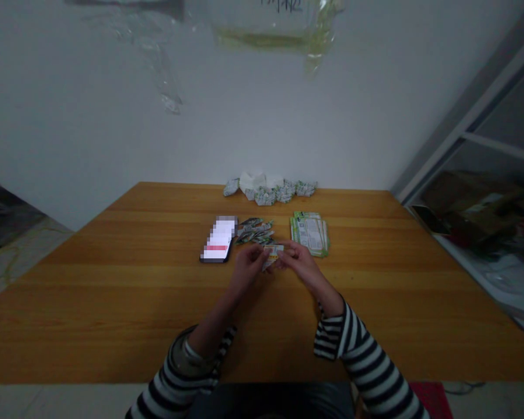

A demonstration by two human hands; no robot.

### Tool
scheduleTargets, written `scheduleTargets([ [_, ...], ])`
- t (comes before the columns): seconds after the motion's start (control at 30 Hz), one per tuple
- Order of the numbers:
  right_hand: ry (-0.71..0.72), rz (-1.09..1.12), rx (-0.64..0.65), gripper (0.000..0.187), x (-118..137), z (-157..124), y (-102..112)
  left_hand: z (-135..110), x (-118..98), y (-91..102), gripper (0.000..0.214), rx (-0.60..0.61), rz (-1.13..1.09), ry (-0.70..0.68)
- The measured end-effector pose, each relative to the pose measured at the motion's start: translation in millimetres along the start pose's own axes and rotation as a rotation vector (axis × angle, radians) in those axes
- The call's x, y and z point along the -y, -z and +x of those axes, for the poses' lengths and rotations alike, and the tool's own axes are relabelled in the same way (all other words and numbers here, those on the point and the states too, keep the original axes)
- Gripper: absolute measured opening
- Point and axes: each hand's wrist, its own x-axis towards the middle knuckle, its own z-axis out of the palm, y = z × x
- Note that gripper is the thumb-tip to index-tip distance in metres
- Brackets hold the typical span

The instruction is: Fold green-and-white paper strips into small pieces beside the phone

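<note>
Both my hands meet over the middle of the wooden table point(113, 291). My left hand point(247, 269) and my right hand point(300, 263) pinch a small printed piece of paper point(273, 253) between their fingertips, each from its own side. Just behind the hands lies a small pile of folded dark-and-green paper pieces point(255, 231). A stack of flat green-and-white printed sheets point(309, 233) lies to the right of that pile. Both sleeves are black-and-white striped.
A phone point(219, 239) with a lit screen lies left of the folded pile. Near the table's far edge, by the white wall, sits a row of folded white-and-green paper shapes point(268, 188). A metal shelf point(475, 203) with clutter stands at the right.
</note>
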Motion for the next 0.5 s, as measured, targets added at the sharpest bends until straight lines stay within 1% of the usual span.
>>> scheduleTargets([
  [0.07, -0.012, 0.015, -0.039, 0.033, -4, 0, -1, 1, 3, 1.6, 0.041, -0.001, -0.007, 0.015],
  [0.17, -0.026, 0.010, -0.078, 0.031, -3, -1, 1, 4, 5, 9.1, 0.042, 0.091, -0.033, 0.101],
  [0.3, -0.067, -0.033, 0.030, 0.031, 4, -4, 6, 6, 3, 19.9, 0.038, 0.194, 0.000, 0.150],
  [0.37, -0.073, -0.032, 0.051, 0.031, 5, -4, 6, 6, 2, 20.9, 0.036, 0.168, -0.014, 0.141],
  [0.43, -0.081, -0.024, 0.030, 0.031, 3, -4, 4, 5, 2, 19.4, 0.035, 0.102, -0.036, 0.130],
  [0.5, -0.072, -0.014, 0.000, 0.032, 0, -3, 3, 5, 1, 17.4, 0.035, 0.073, -0.065, 0.138],
])
